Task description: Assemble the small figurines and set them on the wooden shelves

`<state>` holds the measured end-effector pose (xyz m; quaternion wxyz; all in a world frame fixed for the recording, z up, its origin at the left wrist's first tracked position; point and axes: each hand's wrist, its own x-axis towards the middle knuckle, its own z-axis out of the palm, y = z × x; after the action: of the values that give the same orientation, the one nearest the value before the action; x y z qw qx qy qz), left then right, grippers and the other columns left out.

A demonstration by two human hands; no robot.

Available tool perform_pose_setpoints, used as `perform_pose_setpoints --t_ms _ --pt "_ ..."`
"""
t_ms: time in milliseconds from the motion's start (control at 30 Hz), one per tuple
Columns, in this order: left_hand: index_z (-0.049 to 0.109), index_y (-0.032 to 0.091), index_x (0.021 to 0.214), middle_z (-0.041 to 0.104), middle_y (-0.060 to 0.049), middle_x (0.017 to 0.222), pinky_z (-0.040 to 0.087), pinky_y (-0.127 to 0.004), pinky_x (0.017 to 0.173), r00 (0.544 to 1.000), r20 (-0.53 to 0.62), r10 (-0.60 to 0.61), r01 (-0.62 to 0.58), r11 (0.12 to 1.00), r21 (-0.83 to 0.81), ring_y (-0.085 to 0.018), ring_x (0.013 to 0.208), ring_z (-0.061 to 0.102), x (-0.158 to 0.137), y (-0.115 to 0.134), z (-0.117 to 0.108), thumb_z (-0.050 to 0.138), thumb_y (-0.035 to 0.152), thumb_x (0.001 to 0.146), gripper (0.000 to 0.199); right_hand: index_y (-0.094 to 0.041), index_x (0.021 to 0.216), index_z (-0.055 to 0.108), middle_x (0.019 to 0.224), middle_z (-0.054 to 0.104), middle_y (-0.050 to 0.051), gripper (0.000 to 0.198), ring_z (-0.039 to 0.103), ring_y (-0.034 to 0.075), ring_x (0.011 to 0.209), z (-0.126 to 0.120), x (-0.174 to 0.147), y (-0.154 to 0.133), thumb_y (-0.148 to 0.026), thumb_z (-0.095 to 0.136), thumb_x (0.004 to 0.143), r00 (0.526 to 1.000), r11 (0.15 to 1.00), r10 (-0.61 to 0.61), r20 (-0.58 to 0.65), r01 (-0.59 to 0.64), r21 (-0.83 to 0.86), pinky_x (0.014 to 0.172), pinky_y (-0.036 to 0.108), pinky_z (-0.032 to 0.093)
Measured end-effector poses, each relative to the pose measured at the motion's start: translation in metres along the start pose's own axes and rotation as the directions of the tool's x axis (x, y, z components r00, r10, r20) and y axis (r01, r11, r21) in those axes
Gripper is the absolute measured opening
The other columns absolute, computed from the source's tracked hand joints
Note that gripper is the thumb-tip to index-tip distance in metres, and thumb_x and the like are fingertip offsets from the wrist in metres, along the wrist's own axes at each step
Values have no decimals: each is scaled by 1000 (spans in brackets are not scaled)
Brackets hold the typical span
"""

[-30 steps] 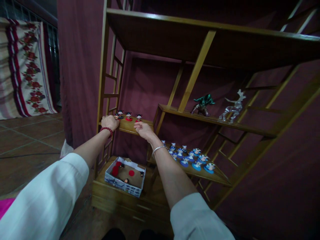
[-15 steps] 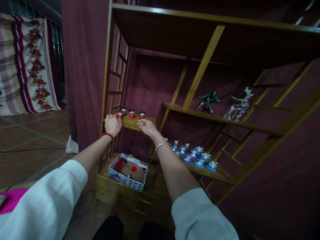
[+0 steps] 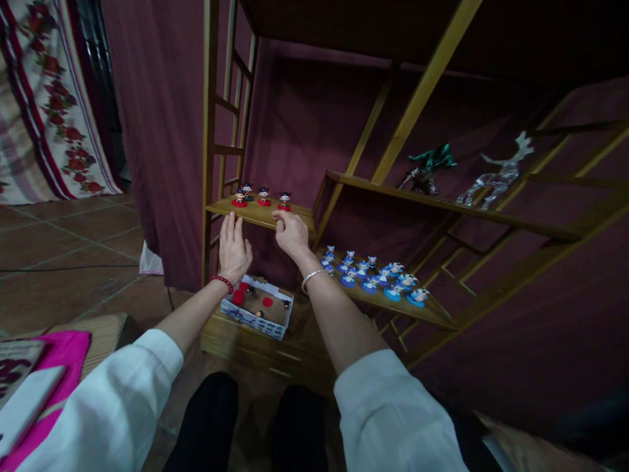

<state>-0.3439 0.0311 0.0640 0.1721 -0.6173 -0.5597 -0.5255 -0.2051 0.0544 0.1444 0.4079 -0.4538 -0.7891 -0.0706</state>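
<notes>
My left hand [image 3: 234, 250] is open with its fingers stretched upward, just below the front edge of the small upper shelf [image 3: 255, 215]. My right hand [image 3: 291, 234] has curled fingers at that edge, directly below the rightmost red-based figurine [image 3: 284, 200]. Its fingertips are partly hidden, so I cannot make out whether they grip the base. Beside that one stand a middle figurine [image 3: 264, 196], a left figurine [image 3: 239, 198] and a darker-based figurine [image 3: 247, 191] behind it. All are upright with dark hair.
Below sits an open cardboard box [image 3: 255, 322] with red discs and small figurines. Several blue-based figurines [image 3: 369, 284] stand on a lower right shelf. Above them are a green-and-bronze statuette [image 3: 428, 170] and a clear deer figure [image 3: 496, 174]. A pink cloth [image 3: 73, 347] lies at lower left.
My left hand has come off the shelf edge, moving down and opening. My right hand has drawn slightly down from the rightmost figurine, its fingers more curled. The view has tilted down.
</notes>
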Motion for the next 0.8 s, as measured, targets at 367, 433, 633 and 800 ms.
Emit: perform_pose_setpoints --t_ms 367,433,633,800 --pt "62 11 96 47 -16 126 32 -40 102 951 284 -125 116 992 47 -26 121 37 -84 -15 58 42 12 72 31 -18 105 59 122 50 4 38 31 19 120 23 -54 -2 -5 35 79 972 976 -213 -96 217 28 106 35 26" --pt "64 12 93 52 -16 121 34 -38 99 915 369 -163 142 986 84 -26 116 42 -99 -19 70 42 12 72 30 -18 106 59 123 51 4 38 30 18 121 34 -69 3 -4 36 78 970 969 -241 -43 243 37 106 36 27" --pt "64 12 95 62 -12 105 35 -33 93 730 645 -226 115 971 209 -22 104 51 -137 -32 96 43 17 75 30 -17 103 62 114 57 7 37 43 18 110 88 -117 38 -4 40 76 976 993 -102 191 88 81 98 33 37" --pt "66 12 84 66 -14 89 35 -33 90 662 714 -228 85 969 231 -22 96 56 -156 -37 106 44 22 76 26 -16 100 63 107 62 7 33 55 16 99 130 -149 78 -6 43 76 835 956 280 474 -290 -53 89 26 41"
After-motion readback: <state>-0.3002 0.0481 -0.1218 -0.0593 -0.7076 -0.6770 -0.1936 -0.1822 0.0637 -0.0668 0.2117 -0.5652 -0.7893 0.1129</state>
